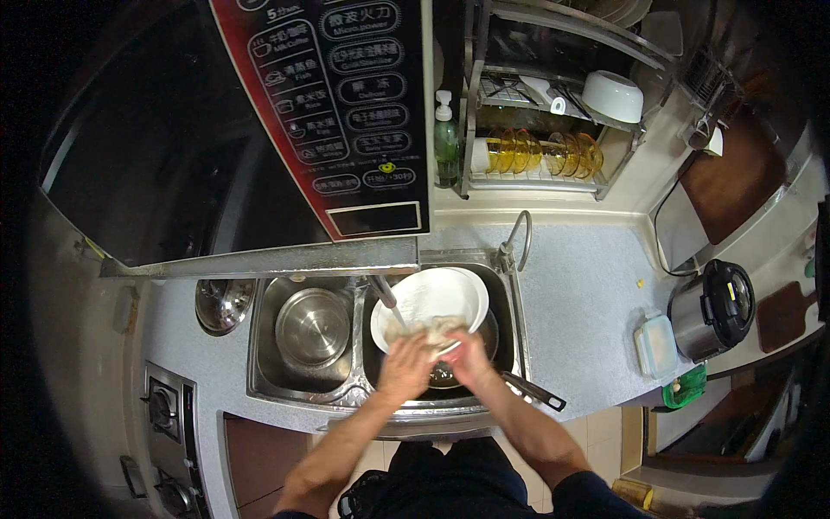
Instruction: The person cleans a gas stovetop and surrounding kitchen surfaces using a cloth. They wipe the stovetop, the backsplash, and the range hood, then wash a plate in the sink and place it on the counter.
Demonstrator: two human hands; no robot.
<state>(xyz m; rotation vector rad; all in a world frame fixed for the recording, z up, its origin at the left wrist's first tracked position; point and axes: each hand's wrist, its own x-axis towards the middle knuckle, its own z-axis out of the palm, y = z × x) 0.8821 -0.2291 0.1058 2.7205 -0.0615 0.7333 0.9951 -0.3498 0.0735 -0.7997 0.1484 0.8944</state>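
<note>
A white bowl [421, 292], with a second white rim showing behind it, is tilted over the right basin of a steel double sink [358, 383]. A stream of water falls into it from a faucet spout [384, 291]. My left hand [408, 368] lies at the bowl's near rim, fingers stretched forward. At the rim's right part is my right hand [468, 360], its fingers curled by the edge. Between the hands, inside the bowl, is a pale, blurred, cloth-like thing [446, 324]; which hand grips it is unclear. Under the bowl sits a pan with a black handle [541, 392].
A steel pot [312, 327] stands in the left basin, a domed lid [225, 306] beside it. A microwave [382, 217] overhangs the sink. To the right are a gooseneck tap [526, 237], a lidded food container [656, 344] and an electric cooker [703, 318]. A dish rack [532, 188] stands behind.
</note>
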